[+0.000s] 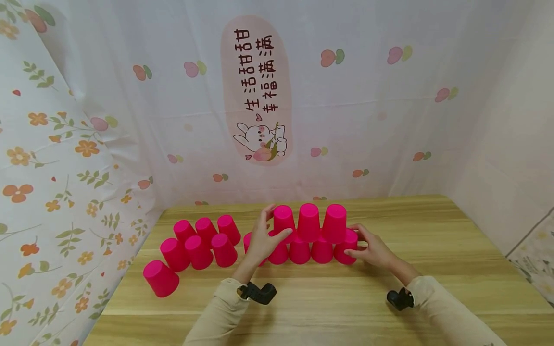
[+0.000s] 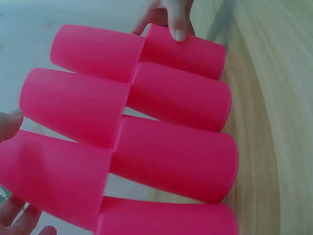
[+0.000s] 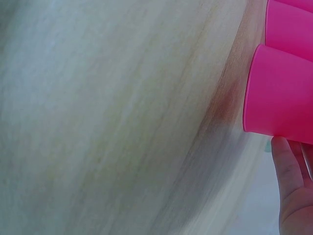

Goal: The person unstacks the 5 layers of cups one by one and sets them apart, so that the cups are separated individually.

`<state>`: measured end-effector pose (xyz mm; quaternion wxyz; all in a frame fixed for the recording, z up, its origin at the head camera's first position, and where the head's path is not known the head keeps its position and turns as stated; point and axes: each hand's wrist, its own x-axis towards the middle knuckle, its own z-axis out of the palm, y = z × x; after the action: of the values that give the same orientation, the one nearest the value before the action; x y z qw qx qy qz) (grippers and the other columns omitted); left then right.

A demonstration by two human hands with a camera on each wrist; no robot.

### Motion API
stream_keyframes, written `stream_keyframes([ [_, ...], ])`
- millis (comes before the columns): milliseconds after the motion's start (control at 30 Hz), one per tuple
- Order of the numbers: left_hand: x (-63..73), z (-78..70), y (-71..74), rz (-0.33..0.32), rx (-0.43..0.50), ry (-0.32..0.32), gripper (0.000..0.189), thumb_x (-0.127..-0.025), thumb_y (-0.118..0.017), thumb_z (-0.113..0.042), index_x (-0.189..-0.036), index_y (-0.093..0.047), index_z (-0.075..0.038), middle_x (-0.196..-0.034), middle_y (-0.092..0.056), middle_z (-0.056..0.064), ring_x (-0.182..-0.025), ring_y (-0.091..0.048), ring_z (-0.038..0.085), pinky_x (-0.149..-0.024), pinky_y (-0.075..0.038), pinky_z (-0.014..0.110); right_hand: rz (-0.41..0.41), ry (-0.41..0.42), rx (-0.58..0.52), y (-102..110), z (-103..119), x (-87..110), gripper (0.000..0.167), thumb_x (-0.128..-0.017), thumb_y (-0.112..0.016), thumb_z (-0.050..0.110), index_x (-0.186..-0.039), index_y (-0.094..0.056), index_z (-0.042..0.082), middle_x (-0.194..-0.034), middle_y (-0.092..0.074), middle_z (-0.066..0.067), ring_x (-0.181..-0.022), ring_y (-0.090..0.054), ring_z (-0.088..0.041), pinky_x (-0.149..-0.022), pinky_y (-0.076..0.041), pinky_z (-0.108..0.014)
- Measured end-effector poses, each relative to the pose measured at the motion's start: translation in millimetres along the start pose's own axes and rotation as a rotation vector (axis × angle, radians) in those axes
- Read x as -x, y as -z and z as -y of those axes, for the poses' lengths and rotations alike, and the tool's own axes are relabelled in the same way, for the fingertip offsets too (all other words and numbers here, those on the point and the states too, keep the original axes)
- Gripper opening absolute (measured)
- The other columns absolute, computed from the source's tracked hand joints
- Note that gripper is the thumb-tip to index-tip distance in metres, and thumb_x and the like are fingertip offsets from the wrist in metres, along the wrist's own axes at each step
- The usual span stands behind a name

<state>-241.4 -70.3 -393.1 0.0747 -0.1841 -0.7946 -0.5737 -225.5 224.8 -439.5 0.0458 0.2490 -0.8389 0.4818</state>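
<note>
Pink plastic cups stand upside down in two tiers. Three form the upper row, among them a middle cup (image 1: 309, 223) and a right one (image 1: 335, 225). Below is a row of several more cups (image 1: 299, 251). My left hand (image 1: 263, 239) is around the upper left cup (image 1: 283, 220), thumb in front and fingers behind. At the lower row's right end, my right hand (image 1: 373, 246) grips the end cup (image 1: 345, 249), its thumb on the near side. The left wrist view shows that thumb lying on the end cup (image 2: 188, 51). My left hand partly hides the lower row's left end.
Several separate upside-down pink cups (image 1: 198, 252) stand on the left of the wooden table (image 1: 329, 307), one (image 1: 161, 278) nearest the front. A patterned curtain (image 1: 372, 129) hangs behind the table. Each wrist wears a black camera mount (image 1: 258, 292).
</note>
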Motion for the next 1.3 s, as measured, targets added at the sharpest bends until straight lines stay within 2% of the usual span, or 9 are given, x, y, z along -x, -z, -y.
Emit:
stream_keyframes([
  [67,-0.3,-1.0,-2.8,-0.002,0.021,0.024,0.066,-0.078,-0.067,-0.012,-0.132,-0.03,-0.001,-0.128,-0.04,0.016,-0.117,-0.038,0.034,-0.092,-0.033,0.052,-0.004,-0.001,0.0,0,0,-0.1,0.049,-0.072,-0.069,-0.003,-0.112,-0.041,-0.003,-0.102,-0.054,-0.02,-0.086,-0.056,-0.036,-0.067,-0.052,-0.036],
  [200,4.1,-13.5,-3.6,-0.009,0.048,0.041,0.06,-0.079,-0.064,-0.005,-0.129,-0.032,0.004,-0.122,-0.044,0.021,-0.112,-0.041,0.037,-0.09,-0.036,0.051,-0.002,-0.003,-0.001,-1,0,0.2,0.049,-0.072,-0.069,-0.002,-0.112,-0.041,-0.002,-0.102,-0.054,-0.02,-0.087,-0.056,-0.036,-0.067,-0.052,-0.036],
  [367,8.5,-23.7,-3.2,-0.016,0.048,0.028,0.055,-0.079,-0.062,-0.003,-0.126,-0.035,0.006,-0.119,-0.045,0.022,-0.109,-0.042,0.038,-0.088,-0.038,0.051,-0.002,0.01,-0.003,0,1,0.9,0.048,-0.072,-0.069,-0.003,-0.112,-0.041,-0.003,-0.101,-0.054,-0.02,-0.086,-0.056,-0.036,-0.067,-0.052,-0.037],
  [700,7.4,-18.5,-6.9,-0.036,0.07,0.012,0.055,-0.08,-0.063,-0.004,-0.127,-0.036,0.004,-0.119,-0.047,0.021,-0.11,-0.043,0.037,-0.088,-0.038,0.05,-0.006,0.02,0.004,1,0,1.0,0.049,-0.071,-0.069,-0.003,-0.112,-0.041,-0.004,-0.101,-0.054,-0.021,-0.085,-0.056,-0.037,-0.066,-0.052,-0.035],
  [967,10.7,-17.5,-7.6,-0.09,0.077,0.008,0.055,-0.079,-0.064,-0.005,-0.126,-0.038,0.004,-0.119,-0.048,0.02,-0.109,-0.044,0.037,-0.088,-0.039,0.049,-0.005,0.011,0.006,0,-2,0.0,0.05,-0.071,-0.069,-0.004,-0.112,-0.041,-0.004,-0.102,-0.054,-0.021,-0.086,-0.056,-0.038,-0.067,-0.052,-0.036],
  [1133,14.6,-24.3,1.4,-0.145,0.079,0.012,0.055,-0.077,-0.065,-0.004,-0.126,-0.039,0.003,-0.117,-0.049,0.02,-0.107,-0.045,0.036,-0.088,-0.038,0.049,-0.001,0.0,0.015,0,-2,0.1,0.05,-0.071,-0.069,-0.003,-0.113,-0.041,-0.004,-0.103,-0.053,-0.022,-0.087,-0.056,-0.039,-0.068,-0.052,-0.038],
  [1300,22.8,-31.0,22.2,-0.192,0.062,-0.016,0.056,-0.076,-0.066,-0.002,-0.125,-0.041,0.003,-0.116,-0.05,0.02,-0.105,-0.046,0.035,-0.086,-0.04,0.048,-0.003,-0.005,0.016,0,-1,0.1,0.05,-0.071,-0.069,-0.003,-0.113,-0.041,-0.003,-0.103,-0.054,-0.022,-0.088,-0.056,-0.039,-0.068,-0.052,-0.038],
])
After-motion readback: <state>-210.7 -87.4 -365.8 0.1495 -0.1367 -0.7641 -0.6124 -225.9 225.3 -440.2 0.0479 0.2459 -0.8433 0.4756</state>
